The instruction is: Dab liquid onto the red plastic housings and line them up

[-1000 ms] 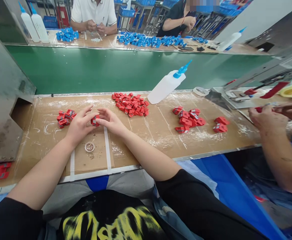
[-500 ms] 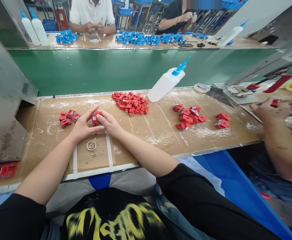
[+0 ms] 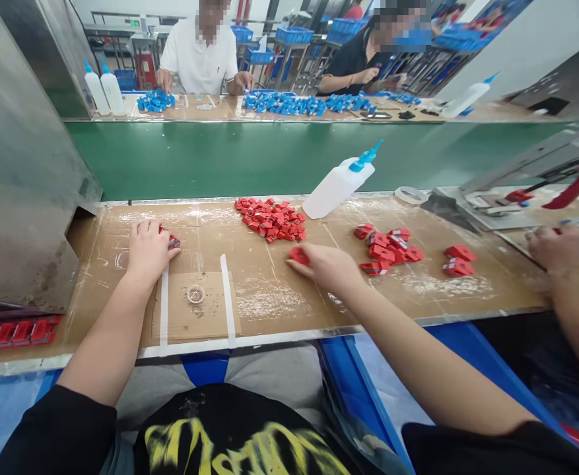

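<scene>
My left hand [image 3: 148,249] lies palm down over the small group of red parts at the left; a bit of red [image 3: 172,241] shows beside its fingers. Whether those fingers grip a part is hidden. My right hand [image 3: 326,265] pinches a red part [image 3: 298,255] between thumb and fingers, just below the right end of the large red pile [image 3: 272,220]. Between my arms, a small round dish [image 3: 195,294] sits on a cardboard piece [image 3: 210,318] edged by two white strips.
A white bottle [image 3: 333,191] with a blue nozzle leans behind the pile. More red parts [image 3: 383,249] and a tape roll [image 3: 410,195] lie to the right. A co-worker's hand [image 3: 561,247] is at far right. A metal housing [image 3: 26,171] stands left.
My hands have parted. The left went to the small group at the left, the right moved rightward to the large pile and holds a red part. The view has shifted.
</scene>
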Available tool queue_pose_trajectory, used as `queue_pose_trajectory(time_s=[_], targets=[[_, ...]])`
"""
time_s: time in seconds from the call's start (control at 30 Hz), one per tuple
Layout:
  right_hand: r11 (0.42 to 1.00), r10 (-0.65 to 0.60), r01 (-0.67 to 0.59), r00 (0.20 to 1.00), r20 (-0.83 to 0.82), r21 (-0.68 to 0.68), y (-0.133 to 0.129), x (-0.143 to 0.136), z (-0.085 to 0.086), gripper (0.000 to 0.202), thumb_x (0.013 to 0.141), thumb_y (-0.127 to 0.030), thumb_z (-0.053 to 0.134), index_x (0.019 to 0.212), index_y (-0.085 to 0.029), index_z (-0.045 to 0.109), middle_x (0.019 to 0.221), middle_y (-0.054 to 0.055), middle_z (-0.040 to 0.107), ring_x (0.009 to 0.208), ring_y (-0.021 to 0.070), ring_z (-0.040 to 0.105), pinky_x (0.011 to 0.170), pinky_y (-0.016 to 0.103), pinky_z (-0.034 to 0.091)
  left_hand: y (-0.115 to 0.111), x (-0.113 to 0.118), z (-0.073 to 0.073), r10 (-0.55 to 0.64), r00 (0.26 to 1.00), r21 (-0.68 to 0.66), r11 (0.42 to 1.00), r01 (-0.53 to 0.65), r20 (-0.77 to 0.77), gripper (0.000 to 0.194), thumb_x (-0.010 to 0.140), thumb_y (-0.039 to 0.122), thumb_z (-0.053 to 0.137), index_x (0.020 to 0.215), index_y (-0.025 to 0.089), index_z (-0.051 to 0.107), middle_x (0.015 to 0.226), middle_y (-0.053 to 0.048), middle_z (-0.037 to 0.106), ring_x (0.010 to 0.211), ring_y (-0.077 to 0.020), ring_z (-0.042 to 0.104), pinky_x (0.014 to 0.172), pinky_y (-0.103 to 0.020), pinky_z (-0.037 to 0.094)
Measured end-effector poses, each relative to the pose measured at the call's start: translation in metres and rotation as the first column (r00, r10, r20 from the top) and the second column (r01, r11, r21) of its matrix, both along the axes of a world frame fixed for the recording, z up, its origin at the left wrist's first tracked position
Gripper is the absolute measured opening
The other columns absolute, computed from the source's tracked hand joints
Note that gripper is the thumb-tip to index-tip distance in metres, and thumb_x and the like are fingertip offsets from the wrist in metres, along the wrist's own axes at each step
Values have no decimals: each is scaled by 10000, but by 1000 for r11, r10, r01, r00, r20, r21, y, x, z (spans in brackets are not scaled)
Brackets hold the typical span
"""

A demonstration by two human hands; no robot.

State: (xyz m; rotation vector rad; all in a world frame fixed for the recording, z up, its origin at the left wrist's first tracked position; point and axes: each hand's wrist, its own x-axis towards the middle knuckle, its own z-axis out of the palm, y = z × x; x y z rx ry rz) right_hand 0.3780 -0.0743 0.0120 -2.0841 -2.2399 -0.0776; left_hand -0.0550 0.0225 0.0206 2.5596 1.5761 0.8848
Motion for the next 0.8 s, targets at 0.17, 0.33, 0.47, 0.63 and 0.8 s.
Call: queue_pose_trajectory(time_s=[0.17,0.33,0.47,0.63,0.8], targets=[[948,-189,163,979,70,275,-10,39,18,440,983,-561,594,1126,-155,687,1166,258,675,1054,369,640,839,442,461,-5,21,1,-146,987,-121,981,153,62,117,870,288,784,979,245,782,1316,-139,672,1292,-395,573,1128,-611,410],[953,272,-301,898,-347,-32,8,-87,47,453,1065,-575,464,897,-216,683,894,82,725,803,219,633,697,321,385,-7,40,-6,-82,732,-418,776,473,677,393,910,439,752,1246,248,676,1114,-82,741,915,-226,723,778,-368,586],[748,584,-651,738,-339,-129,25,-176,38,512,1074,-572,460,752,-204,615,745,40,668,674,173,535,629,310,245,-5,42,-11,190,456,-463,633,620,870,569,734,476,909,1169,211,657,1185,-109,736,881,-180,727,655,-264,570],[671,651,-741,610,-452,-35,28,-193,12,439,1095,-425,427,745,-193,556,720,18,598,668,147,469,640,301,247,-4,46,-13,261,427,-491,606,626,866,499,793,575,849,1043,193,649,1213,-124,734,908,-178,734,680,-266,588],[600,563,-800,420,-712,3,28,-179,9,462,1045,-391,498,642,-204,371,585,-59,337,577,101,303,617,282,249,-3,48,-21,18,624,-427,744,513,781,655,713,398,938,1280,213,668,1222,-91,728,991,-199,736,927,-368,614]])
